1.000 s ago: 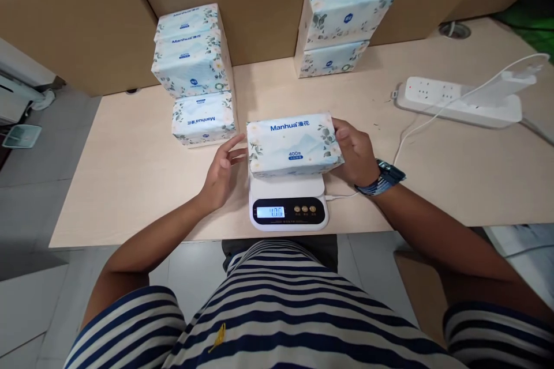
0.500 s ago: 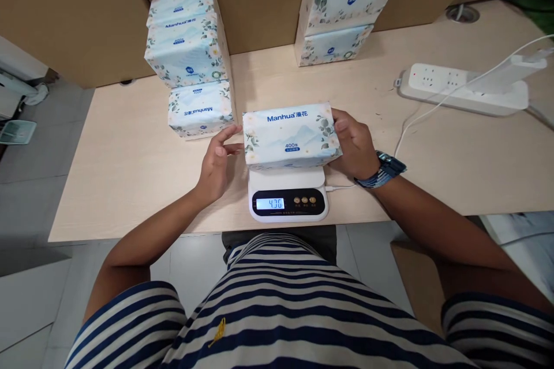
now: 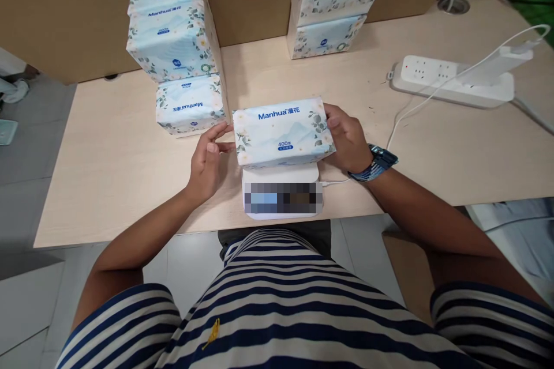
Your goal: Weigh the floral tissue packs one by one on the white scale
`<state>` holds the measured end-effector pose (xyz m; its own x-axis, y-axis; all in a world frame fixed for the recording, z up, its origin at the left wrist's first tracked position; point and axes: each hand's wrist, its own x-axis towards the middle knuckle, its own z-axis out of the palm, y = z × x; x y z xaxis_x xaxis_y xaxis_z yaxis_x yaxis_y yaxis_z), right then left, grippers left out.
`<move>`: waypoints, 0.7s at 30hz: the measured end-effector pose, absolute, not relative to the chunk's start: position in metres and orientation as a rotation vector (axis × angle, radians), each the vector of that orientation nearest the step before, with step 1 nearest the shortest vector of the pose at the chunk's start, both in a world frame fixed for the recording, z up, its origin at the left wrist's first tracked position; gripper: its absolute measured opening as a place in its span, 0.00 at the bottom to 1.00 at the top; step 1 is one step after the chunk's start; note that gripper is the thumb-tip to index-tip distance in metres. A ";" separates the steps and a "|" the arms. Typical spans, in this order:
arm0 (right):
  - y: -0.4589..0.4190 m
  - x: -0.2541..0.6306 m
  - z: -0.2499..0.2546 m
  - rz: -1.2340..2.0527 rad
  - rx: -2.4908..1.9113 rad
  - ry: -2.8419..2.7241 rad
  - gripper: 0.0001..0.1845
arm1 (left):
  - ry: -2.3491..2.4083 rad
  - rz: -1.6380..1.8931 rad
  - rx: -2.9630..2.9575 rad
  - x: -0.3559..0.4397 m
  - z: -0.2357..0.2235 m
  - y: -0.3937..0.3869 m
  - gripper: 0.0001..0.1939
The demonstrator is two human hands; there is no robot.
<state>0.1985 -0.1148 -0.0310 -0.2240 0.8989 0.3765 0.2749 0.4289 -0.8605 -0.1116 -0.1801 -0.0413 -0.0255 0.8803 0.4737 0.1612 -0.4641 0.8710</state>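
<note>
A white and pale-blue tissue pack (image 3: 283, 134), printed with flowers, sits over the white kitchen scale (image 3: 281, 173) and hides its rear part. Whether the pack's whole underside rests on the platform cannot be seen. My right hand (image 3: 350, 137) grips the right end of the pack, thumb near its top edge. At the left end, my left hand (image 3: 206, 164) has its fingers apart, with the tips at or just beside the pack. The scale's display is blurred out. Left of the pack stands a stack of similar tissue packs (image 3: 173, 46).
Another tissue stack (image 3: 331, 37) stands at the back against cardboard boxes (image 3: 253, 0). A white power strip (image 3: 450, 81) lies on the right of the wooden table (image 3: 116, 179), with a white cable (image 3: 396, 127) looping down from it. The table's front edge runs just below the scale.
The view has shifted slightly, so everything sits a little higher and to the left. Both hands and the tissue pack keep nearly the same places at the scale.
</note>
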 end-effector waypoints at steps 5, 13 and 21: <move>-0.116 0.199 -0.030 0.829 -1.042 -1.738 0.43 | 1.126 1.536 1.675 -0.111 -0.041 -0.181 0.26; -0.115 0.200 -0.030 0.826 -1.060 -1.756 0.45 | 1.134 1.522 1.642 -0.111 -0.041 -0.178 0.27; -0.115 0.201 -0.032 0.840 -1.053 -1.753 0.45 | 1.135 1.498 1.627 -0.110 -0.037 -0.179 0.27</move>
<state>0.2012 -0.1147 -0.0324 -0.2343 0.9080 0.3472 0.2985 0.4071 -0.8632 -0.1096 -0.1790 -0.0367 -0.0250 0.9030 0.4290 0.1687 -0.4191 0.8921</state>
